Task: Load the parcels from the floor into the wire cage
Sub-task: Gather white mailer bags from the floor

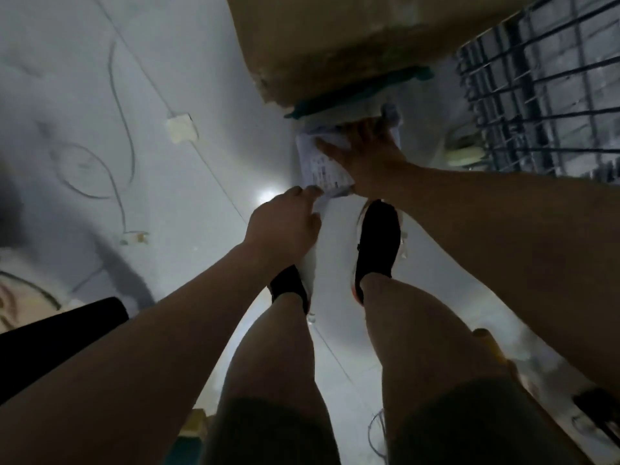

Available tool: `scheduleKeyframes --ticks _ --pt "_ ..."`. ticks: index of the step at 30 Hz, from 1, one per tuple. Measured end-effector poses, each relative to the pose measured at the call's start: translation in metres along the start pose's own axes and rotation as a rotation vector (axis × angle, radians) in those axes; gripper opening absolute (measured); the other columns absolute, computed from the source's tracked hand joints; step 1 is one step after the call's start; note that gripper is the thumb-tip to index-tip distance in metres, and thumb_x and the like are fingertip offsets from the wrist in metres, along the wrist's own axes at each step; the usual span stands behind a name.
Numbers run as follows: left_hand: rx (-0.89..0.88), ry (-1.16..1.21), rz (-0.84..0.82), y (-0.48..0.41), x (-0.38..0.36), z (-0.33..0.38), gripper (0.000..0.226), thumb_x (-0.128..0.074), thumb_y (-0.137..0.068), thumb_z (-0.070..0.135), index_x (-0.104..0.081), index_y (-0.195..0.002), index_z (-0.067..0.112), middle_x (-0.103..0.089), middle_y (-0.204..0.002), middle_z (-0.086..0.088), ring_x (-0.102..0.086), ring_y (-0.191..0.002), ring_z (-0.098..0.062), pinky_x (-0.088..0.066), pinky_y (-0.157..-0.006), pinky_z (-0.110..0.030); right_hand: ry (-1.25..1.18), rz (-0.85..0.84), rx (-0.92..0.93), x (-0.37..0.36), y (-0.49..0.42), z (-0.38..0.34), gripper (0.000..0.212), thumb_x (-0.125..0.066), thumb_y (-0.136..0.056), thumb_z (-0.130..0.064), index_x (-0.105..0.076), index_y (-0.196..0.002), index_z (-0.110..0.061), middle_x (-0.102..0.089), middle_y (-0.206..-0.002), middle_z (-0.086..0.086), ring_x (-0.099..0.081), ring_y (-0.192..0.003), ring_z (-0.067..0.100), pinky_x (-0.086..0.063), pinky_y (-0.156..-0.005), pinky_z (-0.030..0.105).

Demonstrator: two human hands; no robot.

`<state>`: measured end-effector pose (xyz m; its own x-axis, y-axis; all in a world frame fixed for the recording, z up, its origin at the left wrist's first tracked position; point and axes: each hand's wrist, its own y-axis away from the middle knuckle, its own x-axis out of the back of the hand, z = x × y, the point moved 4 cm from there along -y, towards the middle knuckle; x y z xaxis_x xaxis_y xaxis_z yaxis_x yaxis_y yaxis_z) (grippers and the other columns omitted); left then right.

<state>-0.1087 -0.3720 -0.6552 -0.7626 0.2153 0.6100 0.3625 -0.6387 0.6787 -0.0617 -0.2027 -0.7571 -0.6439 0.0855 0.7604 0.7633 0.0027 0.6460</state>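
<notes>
White plastic bunches under the left hand (285,224), its curled fingers pinching the near corner of the parcel (320,169). The right hand (365,156) lies spread flat on top. The parcel sits on the floor (208,78) by their shoes, so the pickup looks barely begun. Next comes a lift right to the wire cage (553,95), avoiding the cardboard box (335,38) crowding its far edge and the loose cables (124,135).

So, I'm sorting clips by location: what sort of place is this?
Probably a parcel depot or stockroom, though the picture is dim. A wire cage stands at the right, a big cardboard box is just ahead, and a labelled white parcel lies on the pale floor.
</notes>
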Motion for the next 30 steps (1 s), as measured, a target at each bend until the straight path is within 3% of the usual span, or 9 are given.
scheduleKeyframes --ticks 4,7,10,13,17,21,25,30 --pt "0.041 0.038 -0.004 -0.041 -0.032 -0.023 0.047 -0.051 -0.1 0.032 -0.047 -0.146 0.03 -0.065 -0.123 0.001 -0.065 -0.109 -0.025 -0.056 -0.088 -0.043 0.037 0.061 0.049 -0.041 -0.048 0.018 0.131 -0.082 -0.072 -0.06 0.012 -0.16 -0.038 -0.007 -0.167 0.022 -0.015 -0.149 0.054 -0.02 -0.118 0.069" --pt "0.051 0.037 -0.033 -0.053 -0.042 -0.032 0.048 -0.051 -0.099 0.032 -0.046 -0.147 0.031 -0.063 -0.126 0.002 -0.064 -0.111 -0.025 -0.056 -0.088 -0.043 0.03 0.061 0.007 -0.05 -0.07 0.026 0.128 -0.079 -0.078 -0.057 0.02 -0.158 -0.04 -0.002 -0.169 0.021 -0.011 -0.152 0.051 -0.018 -0.121 0.065" --pt "0.084 0.039 -0.046 -0.047 -0.035 -0.035 0.048 -0.051 -0.099 0.031 -0.046 -0.147 0.031 -0.062 -0.129 0.003 -0.064 -0.114 -0.025 -0.056 -0.089 -0.043 0.024 0.034 -0.111 -0.036 -0.07 0.028 0.122 -0.069 -0.084 -0.066 0.031 -0.149 -0.042 0.002 -0.17 0.017 -0.005 -0.155 0.045 -0.01 -0.124 0.059" --pt "0.113 0.054 -0.028 -0.027 -0.009 -0.03 0.047 -0.05 -0.1 0.031 -0.046 -0.147 0.031 -0.062 -0.128 0.003 -0.064 -0.113 -0.025 -0.056 -0.089 -0.044 0.013 -0.029 -0.114 -0.004 -0.049 0.02 0.126 -0.074 -0.083 -0.059 0.028 -0.154 -0.04 0.002 -0.169 0.019 -0.005 -0.154 0.045 -0.009 -0.124 0.059" --pt "0.154 0.073 0.002 0.018 0.044 -0.012 0.047 -0.05 -0.101 0.032 -0.046 -0.148 0.032 -0.062 -0.13 0.004 -0.063 -0.113 -0.023 -0.054 -0.087 -0.04 -0.137 -0.136 -0.084 0.063 0.002 -0.003 0.112 -0.072 -0.088 -0.038 0.013 -0.161 -0.036 0.001 -0.169 0.017 -0.007 -0.155 0.039 -0.014 -0.124 0.053" --pt "0.222 0.123 0.067 0.084 0.118 0.009 0.045 -0.051 -0.102 0.033 -0.048 -0.146 0.031 -0.062 -0.129 0.003 -0.063 -0.113 -0.024 -0.054 -0.09 -0.04 -0.28 -0.153 -0.056 0.162 0.068 -0.038 0.093 -0.067 -0.09 -0.027 -0.01 -0.164 -0.025 -0.016 -0.166 0.021 -0.025 -0.149 0.042 -0.032 -0.115 0.05" --pt "0.311 0.193 0.148 0.17 0.195 0.036 0.043 -0.051 -0.102 0.036 -0.05 -0.144 0.029 -0.063 -0.125 0.0 -0.062 -0.113 -0.024 -0.052 -0.093 -0.042 -0.345 -0.199 0.002 0.272 0.139 -0.073 0.079 -0.064 -0.092 -0.03 -0.025 -0.16 -0.018 -0.029 -0.159 0.022 -0.033 -0.144 0.04 -0.039 -0.112 0.049" --pt "0.487 0.311 0.288 0.29 0.267 0.073 0.042 -0.051 -0.102 0.039 -0.051 -0.143 0.031 -0.064 -0.125 0.003 -0.062 -0.114 -0.022 -0.052 -0.094 -0.04 -0.298 -0.194 0.143 0.399 0.218 -0.123 0.063 -0.062 -0.091 -0.032 -0.043 -0.15 -0.019 -0.051 -0.137 0.016 -0.049 -0.129 0.036 -0.048 -0.1 0.041"
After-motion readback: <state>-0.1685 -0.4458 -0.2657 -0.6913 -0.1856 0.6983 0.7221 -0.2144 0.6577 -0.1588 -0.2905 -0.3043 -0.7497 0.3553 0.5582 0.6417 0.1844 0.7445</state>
